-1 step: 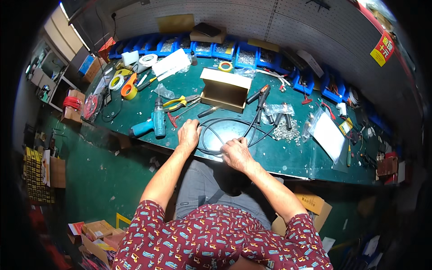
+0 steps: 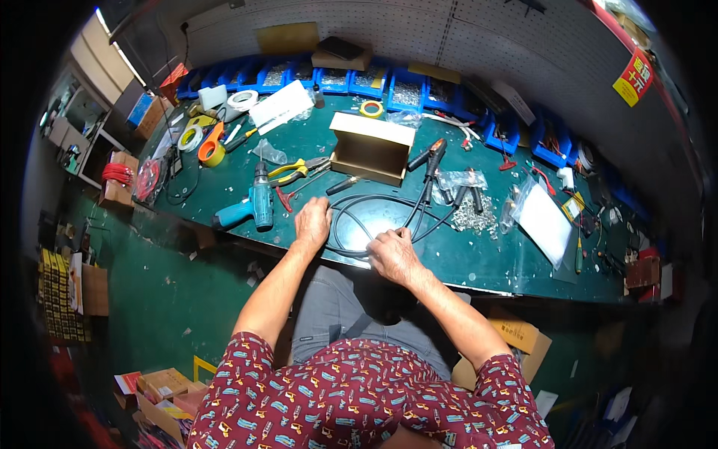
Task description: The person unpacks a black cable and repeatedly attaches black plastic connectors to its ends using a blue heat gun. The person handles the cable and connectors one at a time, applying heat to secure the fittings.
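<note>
Right now the left hand [image 2: 313,222] lies flat, palm down and fingers together, on the near left part of the coiled black cable [image 2: 345,224]; it presses the loop and is not closed around it. Just to the right, the right hand [image 2: 393,254] is curled over the near side of the same coil, the fingers bent as if they pinch the cable, but I cannot tell how tight. The coil rests on the green workbench [image 2: 479,258] near its near edge, and its ends run far-right to black clamps with red tips [image 2: 432,153]. Left of the hands lies a teal power drill [image 2: 250,206], and far behind the coil stands an open tan box [image 2: 372,147], with yellow pliers [image 2: 293,170] between them
</note>
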Action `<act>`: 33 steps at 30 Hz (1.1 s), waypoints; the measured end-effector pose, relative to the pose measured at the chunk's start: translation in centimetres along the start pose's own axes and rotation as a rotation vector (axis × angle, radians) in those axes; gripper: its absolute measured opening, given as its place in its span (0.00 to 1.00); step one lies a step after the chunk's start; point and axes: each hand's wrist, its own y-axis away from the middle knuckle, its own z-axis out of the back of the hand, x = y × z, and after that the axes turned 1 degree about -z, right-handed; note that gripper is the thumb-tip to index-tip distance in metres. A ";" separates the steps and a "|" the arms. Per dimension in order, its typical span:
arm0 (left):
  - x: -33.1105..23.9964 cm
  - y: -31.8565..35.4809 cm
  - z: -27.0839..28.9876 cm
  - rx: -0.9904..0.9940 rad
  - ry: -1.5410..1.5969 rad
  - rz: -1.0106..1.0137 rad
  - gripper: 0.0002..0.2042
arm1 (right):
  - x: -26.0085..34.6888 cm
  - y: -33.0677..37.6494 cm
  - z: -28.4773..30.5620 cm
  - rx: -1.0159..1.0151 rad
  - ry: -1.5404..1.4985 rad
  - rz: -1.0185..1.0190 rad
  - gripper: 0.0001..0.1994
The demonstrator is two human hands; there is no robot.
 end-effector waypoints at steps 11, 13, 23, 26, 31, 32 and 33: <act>-8.1 7.5 3.5 -0.376 0.817 0.058 0.11 | 0.9 3.1 3.0 -0.136 -0.554 -0.419 0.13; -8.6 9.8 2.2 -0.326 0.851 -0.045 0.13 | 2.8 1.1 4.0 -0.231 -1.298 -0.731 0.17; -5.9 5.5 2.3 -0.105 0.480 -0.449 0.09 | 1.8 0.1 8.3 -0.562 -1.803 -0.769 0.17; -4.1 -1.1 1.5 -0.166 0.223 -0.205 0.15 | 2.8 2.4 7.8 -0.531 -1.739 -0.769 0.16; -1.7 -6.5 -2.6 0.092 -0.106 0.004 0.16 | 4.6 4.1 7.1 -0.469 -1.700 -0.788 0.16; -1.0 -6.5 -3.5 0.005 -0.106 -0.050 0.13 | 4.6 4.3 7.1 -0.461 -1.658 -0.783 0.16; -1.4 -6.3 -3.4 0.008 0.036 -0.021 0.12 | 4.6 4.4 7.1 -0.457 -1.618 -0.781 0.16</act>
